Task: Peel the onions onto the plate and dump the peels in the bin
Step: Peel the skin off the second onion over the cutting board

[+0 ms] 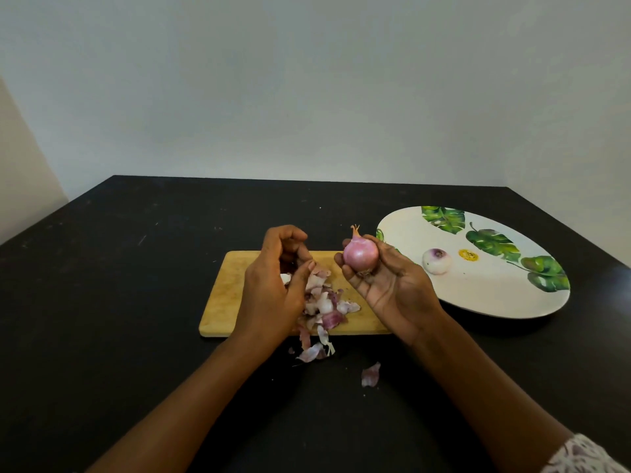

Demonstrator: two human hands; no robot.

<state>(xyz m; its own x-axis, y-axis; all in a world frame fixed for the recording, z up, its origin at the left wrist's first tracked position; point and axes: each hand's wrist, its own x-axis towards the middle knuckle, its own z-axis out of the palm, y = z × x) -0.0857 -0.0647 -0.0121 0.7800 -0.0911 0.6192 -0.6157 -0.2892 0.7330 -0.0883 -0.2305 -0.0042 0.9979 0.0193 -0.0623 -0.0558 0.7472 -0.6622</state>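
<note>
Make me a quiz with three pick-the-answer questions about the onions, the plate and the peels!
1. Where is the peeled onion?
A. On the plate
B. On the cutting board
C. On the bare table

2. What colour are the leaves on the plate?
A. Blue
B. Green
C. Red

3. What is the right hand doing?
A. Resting flat on the table
B. Holding a knife
C. Holding an onion

Answers:
1 A: the peeled onion sits on the plate.
2 B: the leaves are green.
3 C: the right hand cups an onion with its skin on, above the cutting board, where the peels lie by the left hand.
</note>
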